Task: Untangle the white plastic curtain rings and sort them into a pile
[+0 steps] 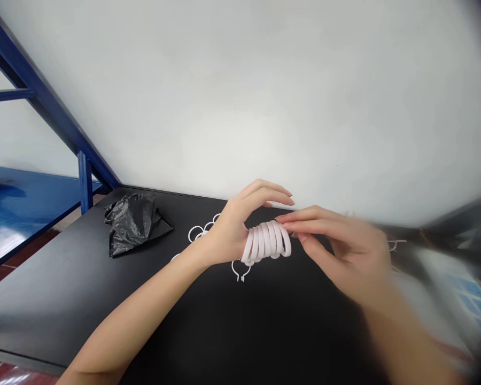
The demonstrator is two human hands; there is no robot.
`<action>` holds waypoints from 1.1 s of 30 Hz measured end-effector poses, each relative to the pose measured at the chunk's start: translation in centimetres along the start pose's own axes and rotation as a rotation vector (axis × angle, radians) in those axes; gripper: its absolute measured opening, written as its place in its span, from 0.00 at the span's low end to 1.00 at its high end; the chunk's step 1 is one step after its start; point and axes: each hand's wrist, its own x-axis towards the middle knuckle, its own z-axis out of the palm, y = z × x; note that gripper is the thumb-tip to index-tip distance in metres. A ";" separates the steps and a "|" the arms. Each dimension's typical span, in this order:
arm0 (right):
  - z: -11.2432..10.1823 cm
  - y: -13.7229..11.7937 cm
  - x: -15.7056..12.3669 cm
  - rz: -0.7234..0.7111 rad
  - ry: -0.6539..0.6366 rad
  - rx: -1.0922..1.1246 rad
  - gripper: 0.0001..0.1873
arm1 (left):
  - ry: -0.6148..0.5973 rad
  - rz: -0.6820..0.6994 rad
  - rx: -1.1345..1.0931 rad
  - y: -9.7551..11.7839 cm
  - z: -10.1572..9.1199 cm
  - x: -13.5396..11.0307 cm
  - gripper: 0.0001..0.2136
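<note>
Reaching in from the lower right, the blurred right hand (356, 251) brings its fingers close together at the free end of a row of white rings (266, 240); the tips meet the outermost ring, though I cannot tell whether they pinch it. The row sits at the left hand (234, 219), starting against the base of the thumb, which is hidden and seems to run through the rings. The other left fingers stretch out above the row, wide of it and gripping nothing. Just below the row's inner end shows a split ring (233, 270) with its gap facing down; whether it hangs or lies on the black desk (64, 289) is unclear. Past the left wrist, partly covered by it, loose rings (190, 235) lie on the desk. Farther left is a crumpled black plastic bag (134, 224), then a blue metal frame (52, 91), with a pale wall (244, 107) behind.
</note>
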 end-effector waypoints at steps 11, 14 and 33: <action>0.0 1.0 0.8 0.132 -0.154 0.345 0.16 | -0.170 -0.018 0.035 0.0 0.0 -0.2 0.26; 0.3 1.4 0.8 0.102 -0.030 0.360 0.17 | -0.137 -0.231 -0.233 -0.2 0.2 -0.1 0.20; 4.1 0.5 -0.4 0.294 0.048 0.115 0.36 | 0.182 -0.849 -1.165 0.9 5.4 -1.3 0.29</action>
